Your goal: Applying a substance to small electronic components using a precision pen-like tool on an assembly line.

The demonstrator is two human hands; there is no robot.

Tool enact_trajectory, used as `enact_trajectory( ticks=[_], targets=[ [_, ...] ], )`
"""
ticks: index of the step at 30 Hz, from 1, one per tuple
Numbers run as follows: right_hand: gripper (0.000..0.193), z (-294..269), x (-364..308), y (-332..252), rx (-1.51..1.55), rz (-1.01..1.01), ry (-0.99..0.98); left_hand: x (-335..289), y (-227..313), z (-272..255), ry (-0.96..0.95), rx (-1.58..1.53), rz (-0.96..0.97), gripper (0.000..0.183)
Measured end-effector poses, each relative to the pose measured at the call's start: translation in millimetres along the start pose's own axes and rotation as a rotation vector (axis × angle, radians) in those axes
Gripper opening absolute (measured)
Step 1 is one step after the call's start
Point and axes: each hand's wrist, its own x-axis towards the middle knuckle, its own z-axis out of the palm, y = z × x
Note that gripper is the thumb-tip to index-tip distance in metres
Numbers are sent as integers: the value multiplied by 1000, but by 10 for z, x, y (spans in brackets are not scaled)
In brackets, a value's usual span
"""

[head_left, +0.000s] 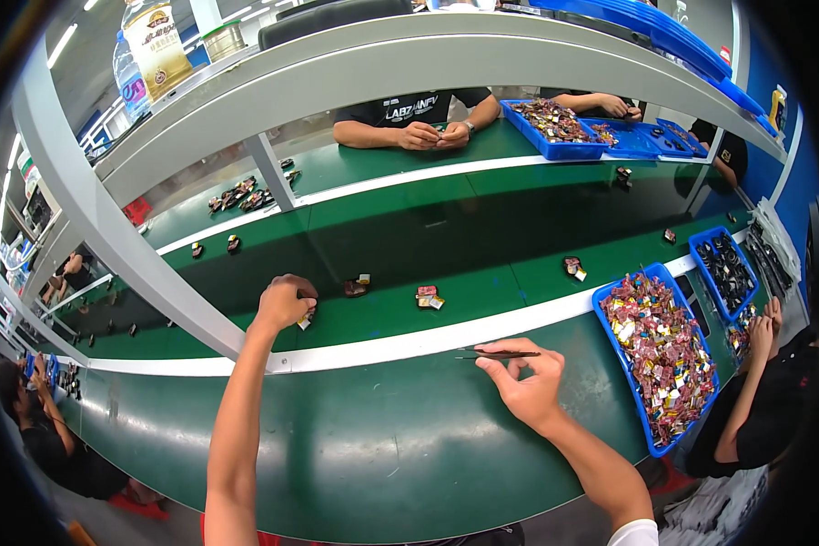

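Observation:
My left hand [284, 302] reaches over the white rail onto the green belt, its fingers curled down in a pinch. Under the fingertips shows the white and yellow end of a small electronic part [305, 321]; the hand hides the rest of it. Above the near green bench, my right hand [530, 382] grips dark, thin tweezers [493, 353], with their tips pointing left. On the belt right of my left hand lie a dark red part with a pale tab [357, 287] and another red part with white and yellow pieces [429, 298].
A blue tray [652, 437] heaped with similar parts stands at the right, beside a smaller blue tray of black pieces [724, 273]. A grey frame post [155, 209] rises left of my left arm. Other people work across the belt and at both sides.

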Motion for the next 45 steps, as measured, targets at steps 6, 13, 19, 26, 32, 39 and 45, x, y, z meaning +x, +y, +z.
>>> enact_trajectory(
  ticks=[6, 13, 19, 26, 32, 39, 45],
  targets=[
    [11, 51, 8, -43, 2, 10, 12, -68, -74, -54, -20, 23, -87, 13],
    [10, 72, 17, -51, 0, 17, -9, -167, -192, -103, 8, 44, -127, 13],
    [11, 19, 8, -27, 105, 132, -40, -550, 776, -258, -93, -479, -106, 12],
    [13, -15, 69, -217, 627, 575, -109, -842, 1507, 175, -312, -950, -188, 17],
    [14, 23, -14, -165, 535, 515, -107, -945, 1940, 370, -269, -1075, -174, 18],
    [11, 22, -41, -146, 336, 373, -108, -1036, 2028, 447, -181, -1170, -192, 17],
    [12, -23, -34, -130, 260, 367, -96, -1027, 2104, 536, -144, -1201, -198, 17]
  ],
)
